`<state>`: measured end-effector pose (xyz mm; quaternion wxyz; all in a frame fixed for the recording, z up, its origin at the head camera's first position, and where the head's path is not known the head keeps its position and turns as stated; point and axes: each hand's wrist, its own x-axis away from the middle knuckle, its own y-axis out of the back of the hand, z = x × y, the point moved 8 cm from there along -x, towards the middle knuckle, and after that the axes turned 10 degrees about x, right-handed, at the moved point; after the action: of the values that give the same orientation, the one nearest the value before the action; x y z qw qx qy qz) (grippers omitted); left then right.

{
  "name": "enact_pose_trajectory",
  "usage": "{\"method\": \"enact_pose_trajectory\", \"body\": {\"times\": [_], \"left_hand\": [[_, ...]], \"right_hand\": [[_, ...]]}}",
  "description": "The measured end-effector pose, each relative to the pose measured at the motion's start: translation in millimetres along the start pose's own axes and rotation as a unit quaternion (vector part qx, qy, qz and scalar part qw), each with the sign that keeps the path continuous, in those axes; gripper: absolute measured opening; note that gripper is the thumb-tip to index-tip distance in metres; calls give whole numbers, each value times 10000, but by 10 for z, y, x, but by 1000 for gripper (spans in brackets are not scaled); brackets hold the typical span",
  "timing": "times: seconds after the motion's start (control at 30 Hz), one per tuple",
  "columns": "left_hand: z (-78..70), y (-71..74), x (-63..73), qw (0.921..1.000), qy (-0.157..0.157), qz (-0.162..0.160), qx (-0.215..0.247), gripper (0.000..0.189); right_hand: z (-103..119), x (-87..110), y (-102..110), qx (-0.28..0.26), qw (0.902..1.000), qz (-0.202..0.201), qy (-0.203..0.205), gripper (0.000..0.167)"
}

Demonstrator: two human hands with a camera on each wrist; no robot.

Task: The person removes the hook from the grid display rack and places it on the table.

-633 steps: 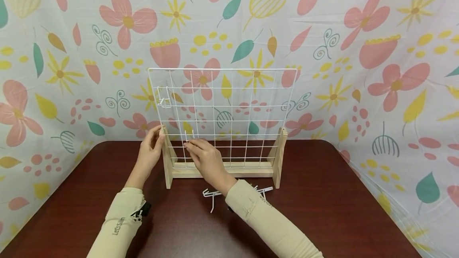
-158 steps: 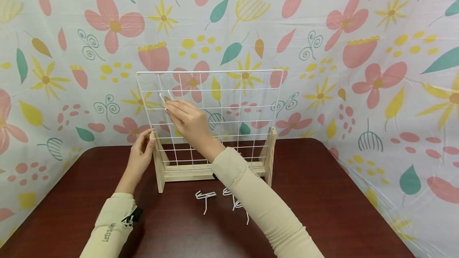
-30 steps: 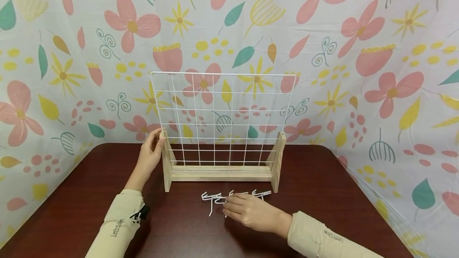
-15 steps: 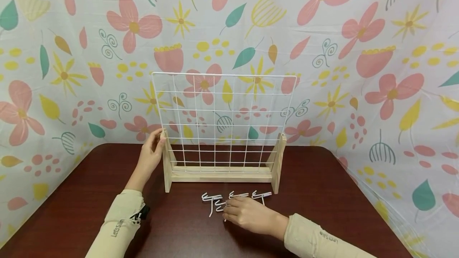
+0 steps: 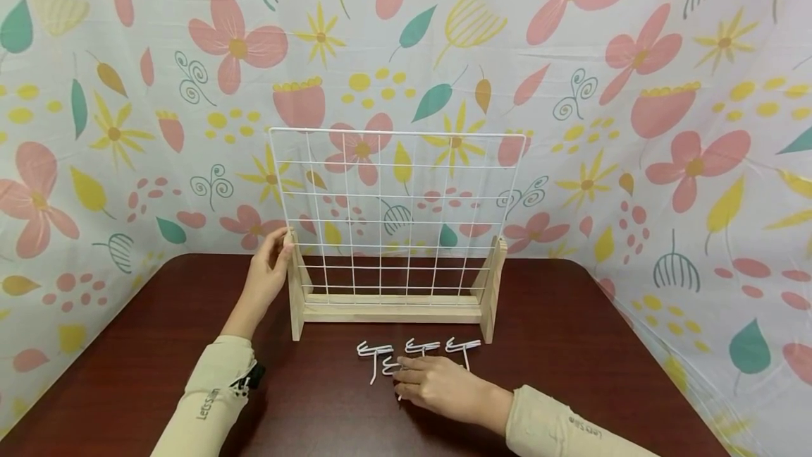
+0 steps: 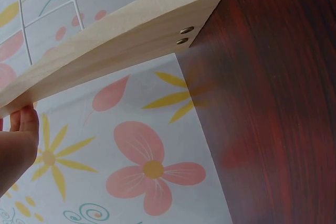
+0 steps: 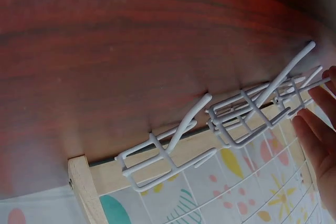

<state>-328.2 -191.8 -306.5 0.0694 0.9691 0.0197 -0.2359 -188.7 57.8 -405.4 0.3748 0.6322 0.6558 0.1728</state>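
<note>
A white wire grid panel (image 5: 393, 221) stands upright in a pale wooden stand (image 5: 392, 312) on the table. My left hand (image 5: 268, 266) grips the top of the stand's left upright; in the left wrist view, its curled fingers (image 6: 30, 121) are behind the wooden edge. On the table before the stand, my right hand (image 5: 444, 388) pinches a white wire hook (image 5: 390, 365), mostly covered by the fingers. Around it lie a left hook (image 5: 374, 350), a middle hook (image 5: 422, 346) and a right hook (image 5: 463, 345). Several hooks (image 7: 163, 156) show close up in the right wrist view.
The dark red-brown table (image 5: 317, 407) has a rounded back edge. Behind it hangs a flower-patterned cloth (image 5: 558, 175). The stand's right upright (image 5: 495, 288) rises just behind the right hook.
A hook once hung at the grid's upper left; 5.3 seconds ago my right hand was there with one. It is now down at the table, and its hook has shifted slightly toward me.
</note>
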Motion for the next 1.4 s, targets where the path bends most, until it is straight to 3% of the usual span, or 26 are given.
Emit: {"method": "enact_pose_trajectory", "body": {"times": [0.1,0.43,0.67,0.77,0.9,1.17,1.4], "left_hand": [[-89,-15,22,10000,-29,-28,-52,40],[-92,-5,23,10000,-32,-55,51,40],[256,52,-61,9999,-108,-96,64,42],[280,58,-59,9999,-78,-113,73,41],[230,52,-55,9998,-84,-132,159,40],[-90,-19,38,10000,-21,-45,66,39],[-14,-11,7,9999,-41,1,92,40]], "right_hand": [[10,4,-12,-47,10000,78,-32,16],[5,-25,-33,107,9998,183,-2,19],[41,-57,-74,455,9987,175,124,20],[62,-64,-86,617,9977,182,199,21],[75,-68,-94,740,9965,268,285,21],[89,-71,-121,705,9956,408,452,25],[104,-75,-143,696,9951,440,554,26]]}}
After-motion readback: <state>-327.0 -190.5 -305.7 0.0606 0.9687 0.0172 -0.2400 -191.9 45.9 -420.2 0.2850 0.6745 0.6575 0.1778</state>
